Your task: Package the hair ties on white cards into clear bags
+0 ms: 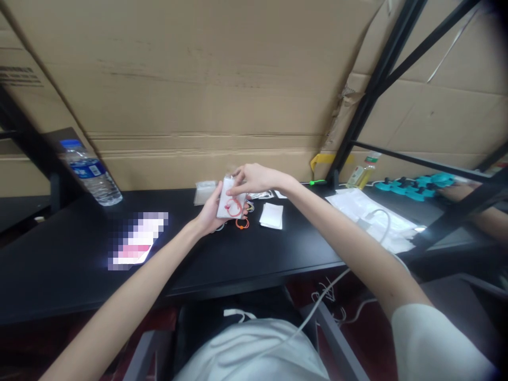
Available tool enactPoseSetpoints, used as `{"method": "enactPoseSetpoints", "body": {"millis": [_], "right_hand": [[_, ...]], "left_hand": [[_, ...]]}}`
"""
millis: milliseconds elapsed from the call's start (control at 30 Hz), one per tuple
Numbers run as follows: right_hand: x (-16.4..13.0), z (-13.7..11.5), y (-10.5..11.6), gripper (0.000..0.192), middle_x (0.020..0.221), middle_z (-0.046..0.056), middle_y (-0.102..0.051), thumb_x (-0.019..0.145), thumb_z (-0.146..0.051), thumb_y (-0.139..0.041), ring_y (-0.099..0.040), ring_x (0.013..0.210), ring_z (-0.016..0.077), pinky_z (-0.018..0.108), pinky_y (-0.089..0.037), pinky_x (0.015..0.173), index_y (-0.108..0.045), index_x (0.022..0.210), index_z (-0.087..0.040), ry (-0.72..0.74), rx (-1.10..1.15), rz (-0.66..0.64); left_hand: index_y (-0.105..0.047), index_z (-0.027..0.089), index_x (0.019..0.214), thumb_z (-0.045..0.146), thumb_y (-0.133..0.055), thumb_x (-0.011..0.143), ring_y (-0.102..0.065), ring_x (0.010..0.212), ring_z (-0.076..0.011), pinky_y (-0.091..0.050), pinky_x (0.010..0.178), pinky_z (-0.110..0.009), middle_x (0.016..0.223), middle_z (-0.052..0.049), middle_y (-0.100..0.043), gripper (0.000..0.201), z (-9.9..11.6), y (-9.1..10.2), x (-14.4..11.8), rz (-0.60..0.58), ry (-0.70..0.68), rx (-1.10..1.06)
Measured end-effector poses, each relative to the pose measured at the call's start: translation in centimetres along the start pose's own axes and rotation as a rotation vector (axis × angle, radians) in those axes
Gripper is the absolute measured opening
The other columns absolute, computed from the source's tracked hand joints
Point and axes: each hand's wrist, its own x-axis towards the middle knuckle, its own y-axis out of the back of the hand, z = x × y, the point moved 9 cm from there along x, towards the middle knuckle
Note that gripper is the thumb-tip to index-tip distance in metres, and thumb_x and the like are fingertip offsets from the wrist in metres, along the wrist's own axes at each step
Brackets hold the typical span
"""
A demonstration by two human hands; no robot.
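- The left hand (208, 214) cups a small white packet (229, 203) from beneath, above the black worktop (257, 254).
- The right hand (252, 179) pinches the packet's top edge.
- An orange loop (242, 224) lies just below the packet.

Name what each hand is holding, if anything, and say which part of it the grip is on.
Both hands share one small white card with a red cord on it. The left hand supports its left side and back; the right hand pinches its top edge.
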Motion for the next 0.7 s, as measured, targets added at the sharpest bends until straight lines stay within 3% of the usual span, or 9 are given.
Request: {"method": "enactPoseSetpoints", "body": {"millis": [267,333,400,500,633,700], "right_hand": [[-0.9,0.6,2.4,0.022,0.105,0.007,-0.080,0.082,-0.033,-0.083,-0.073,0.095,0.0229,0.033,-0.055,0.084,-0.082,0.099,-0.019,0.011,0.094,0.144],[-1.3,1.5,3.0,0.034,0.110,0.009,-0.078,0.079,-0.025,-0.084,-0.074,0.095,0.0226,0.033,-0.058,0.084,-0.077,0.112,-0.018,-0.010,0.174,0.264],[-1.8,3.0,2.9,0.061,0.112,0.012,-0.076,0.075,-0.020,-0.087,-0.074,0.093,0.0225,0.033,-0.061,0.080,-0.065,0.132,-0.017,-0.042,0.281,0.376],[-2.0,5.2,0.7,0.080,0.108,0.010,-0.074,0.075,-0.024,-0.089,-0.074,0.085,0.0207,0.033,-0.062,0.075,-0.054,0.146,-0.017,-0.063,0.372,0.395],[-2.2,6.3,-1.2,0.042,0.104,0.007,-0.071,0.089,-0.030,-0.074,-0.069,0.083,0.0171,0.031,-0.063,0.072,-0.068,0.130,-0.019,0.012,0.497,0.475],[-2.3,6.3,-1.9,0.034,0.104,0.007,-0.070,0.091,-0.031,-0.071,-0.067,0.088,0.0179,0.029,-0.063,0.069,-0.071,0.123,-0.020,0.040,0.565,0.477]], "left_hand": [[-0.067,0.013,0.131,0.079,-0.036,0.099,-0.077,0.088,-0.0300,-0.063,0.084,-0.044,0.104,-0.019,-0.078,0.080,0.0,0.3,0.2,-0.038,-0.034,-0.002],[-0.068,0.012,0.128,0.075,-0.039,0.101,-0.078,0.088,-0.0300,-0.063,0.085,-0.043,0.104,-0.019,-0.079,0.075,0.0,0.5,0.2,-0.001,-0.042,0.024],[-0.069,0.011,0.127,0.066,-0.044,0.104,-0.078,0.090,-0.0297,-0.063,0.087,-0.043,0.105,-0.018,-0.080,0.065,0.0,0.7,0.2,0.055,-0.029,0.075],[-0.069,0.011,0.129,0.058,-0.049,0.105,-0.078,0.096,-0.0290,-0.062,0.092,-0.043,0.110,-0.018,-0.080,0.057,-0.2,1.2,0.2,0.145,-0.018,0.153],[-0.073,0.013,0.124,0.064,-0.058,0.099,-0.077,0.100,-0.0281,-0.059,0.096,-0.041,0.114,-0.015,-0.080,0.059,-0.4,2.9,0.4,0.275,-0.042,0.298],[-0.075,0.013,0.119,0.068,-0.064,0.094,-0.077,0.100,-0.0284,-0.058,0.096,-0.040,0.112,-0.015,-0.080,0.061,-0.6,3.4,0.5,0.279,-0.040,0.370]]}}
